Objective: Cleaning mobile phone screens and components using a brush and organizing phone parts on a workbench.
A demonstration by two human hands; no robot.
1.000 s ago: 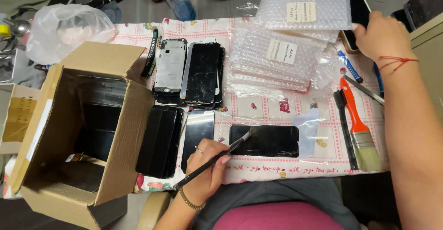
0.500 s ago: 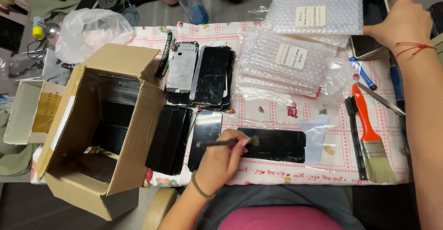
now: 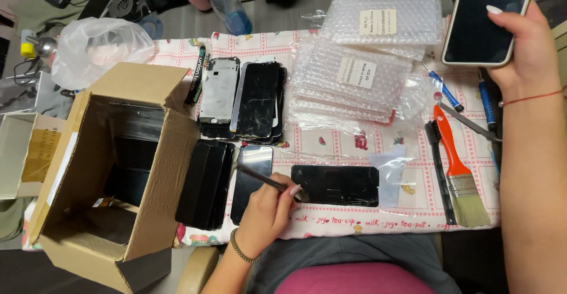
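While the left hand (image 3: 269, 211) pinches a thin dark brush (image 3: 269, 182) between thumb and fingertips, its tip rests on the left end of a black phone screen (image 3: 335, 185) that lies flat on the patterned tablecloth (image 3: 354, 146), near the six o'clock edge of the table. The handle of this small brush slants up toward ten o'clock, over another dark screen (image 3: 253, 170) lying just beside the first. At nine o'clock from that one sits a stack of black screens (image 3: 207, 182), touching the side of an open cardboard box (image 3: 118, 164) that holds more dark panels.

At one o'clock the right hand (image 3: 525, 52) is raised, fingers wrapped around a smartphone (image 3: 487, 16) with a dark display, held clear of the table. Below it, at three o'clock from the worked screen, lies an orange-handled paintbrush (image 3: 458, 164), bristles toward six o'clock, with a slim black brush (image 3: 440, 170) just beside it on its left and a small clear plastic bag (image 3: 390, 173) between that and the screen. Bubble-wrap pouches (image 3: 360, 75) are heaped at twelve o'clock, and cracked screens and a bare phone frame (image 3: 242, 99) lie side by side at eleven o'clock.
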